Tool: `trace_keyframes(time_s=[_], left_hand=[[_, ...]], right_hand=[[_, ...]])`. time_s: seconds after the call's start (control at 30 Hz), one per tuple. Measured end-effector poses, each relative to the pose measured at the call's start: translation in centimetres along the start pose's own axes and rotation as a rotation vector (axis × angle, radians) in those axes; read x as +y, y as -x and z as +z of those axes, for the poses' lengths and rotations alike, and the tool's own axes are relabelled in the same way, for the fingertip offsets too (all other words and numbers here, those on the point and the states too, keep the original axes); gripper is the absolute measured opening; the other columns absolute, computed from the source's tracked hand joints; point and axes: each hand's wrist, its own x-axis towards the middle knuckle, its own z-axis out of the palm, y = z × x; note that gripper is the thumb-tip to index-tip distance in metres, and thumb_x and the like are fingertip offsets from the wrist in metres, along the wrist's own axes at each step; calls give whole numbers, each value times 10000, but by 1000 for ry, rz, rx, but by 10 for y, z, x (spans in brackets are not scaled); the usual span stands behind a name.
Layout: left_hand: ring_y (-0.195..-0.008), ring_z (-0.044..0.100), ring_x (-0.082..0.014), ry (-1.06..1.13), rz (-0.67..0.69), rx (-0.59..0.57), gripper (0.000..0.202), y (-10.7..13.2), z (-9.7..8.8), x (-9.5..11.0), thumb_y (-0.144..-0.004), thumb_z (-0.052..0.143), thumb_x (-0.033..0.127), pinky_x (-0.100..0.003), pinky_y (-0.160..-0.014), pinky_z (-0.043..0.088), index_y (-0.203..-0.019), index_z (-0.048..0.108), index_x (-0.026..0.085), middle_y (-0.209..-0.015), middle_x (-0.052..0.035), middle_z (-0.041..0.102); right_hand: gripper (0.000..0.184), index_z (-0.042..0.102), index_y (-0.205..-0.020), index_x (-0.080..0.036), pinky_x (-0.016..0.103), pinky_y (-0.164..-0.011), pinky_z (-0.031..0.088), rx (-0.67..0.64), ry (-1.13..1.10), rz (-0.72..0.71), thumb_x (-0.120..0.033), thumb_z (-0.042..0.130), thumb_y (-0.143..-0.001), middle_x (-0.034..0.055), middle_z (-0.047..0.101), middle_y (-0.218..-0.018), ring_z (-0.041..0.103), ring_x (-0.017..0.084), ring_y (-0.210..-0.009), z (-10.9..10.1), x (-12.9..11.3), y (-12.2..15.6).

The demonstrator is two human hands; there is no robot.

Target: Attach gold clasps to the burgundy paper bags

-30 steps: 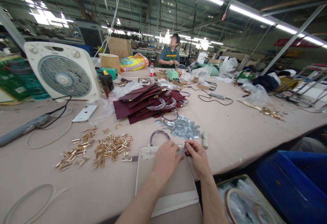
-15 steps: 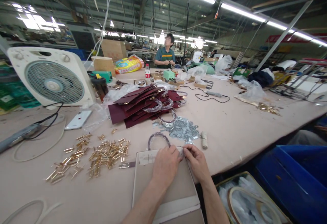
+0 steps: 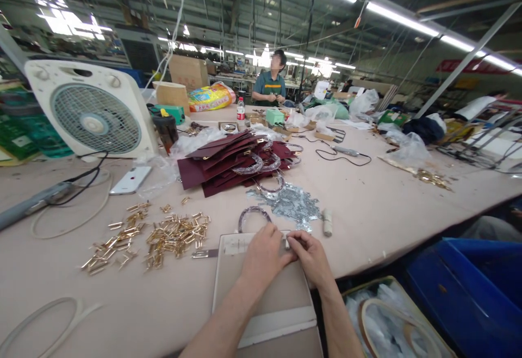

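In front of me lies a beige-lined bag panel (image 3: 265,298) with a pale strip across its lower part. A dark, plastic-wrapped handle (image 3: 253,212) arches from its top edge. My left hand (image 3: 263,254) presses on the upper right part, fingers closed together at the edge, thumb reaching right. Beside it my right hand (image 3: 312,257) is closed in a pinch near the corner, by a small light piece (image 3: 286,242) too small to name. A gold buckle on a dark strap (image 3: 204,253) sticks out at the panel's left.
Gold buckles (image 3: 175,235) lie scattered on the left. Beyond the panel are silvery metal plates (image 3: 293,205), a pale cylinder (image 3: 327,223) and stacked maroon bag pieces (image 3: 220,165). A fan (image 3: 92,113) and phone (image 3: 130,180) stand left; a blue bin (image 3: 468,276) is right. Another person (image 3: 269,86) sits opposite.
My right hand has come slightly closer to my left at the corner. The left thumb now stretches out toward it. The whole view has shifted a little.
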Motion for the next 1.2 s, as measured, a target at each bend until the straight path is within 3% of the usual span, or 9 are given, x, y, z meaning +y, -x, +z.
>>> trace_keyframes(time_s=[0.2,0.43,0.8,0.97,1.2], left_hand=[[-1017,605,-258,16,1,23,345,1,2,-2,-802,862,402,-412,-895,545,-991,661,195,-1070,-66,610],[-1009,598,-255,47,-8,20,330,1,2,-2,-798,863,398,-425,-909,550,-987,660,219,-1068,-59,614],[-1017,603,-256,71,-27,16,295,1,1,-1,-818,841,341,-420,-903,544,-1042,686,229,-1068,-59,625],[-1025,605,-265,75,-29,25,259,1,0,-1,-816,833,286,-435,-912,552,-1009,672,222,-1072,-73,638],[-1055,605,-269,95,-10,16,243,0,1,-2,-820,798,225,-428,-934,536,-1021,661,213,-1095,-68,625]], right_hand=[[301,767,-958,-225,337,-765,511,4,91,-22,-509,668,-934,41,745,-860,663,239,-811,-1,0,-3],[328,765,-935,-224,331,-745,528,0,46,11,-543,695,-909,40,753,-846,675,239,-800,-1,-4,-5],[270,773,-952,-233,339,-753,503,-17,117,15,-480,665,-934,43,749,-855,659,246,-807,4,-1,-5],[225,774,-961,-252,349,-807,491,33,225,-53,-444,657,-945,48,753,-934,657,248,-854,6,3,-6],[257,755,-975,-233,333,-754,501,118,281,-159,-472,660,-956,51,706,-928,622,212,-780,10,6,-3]])
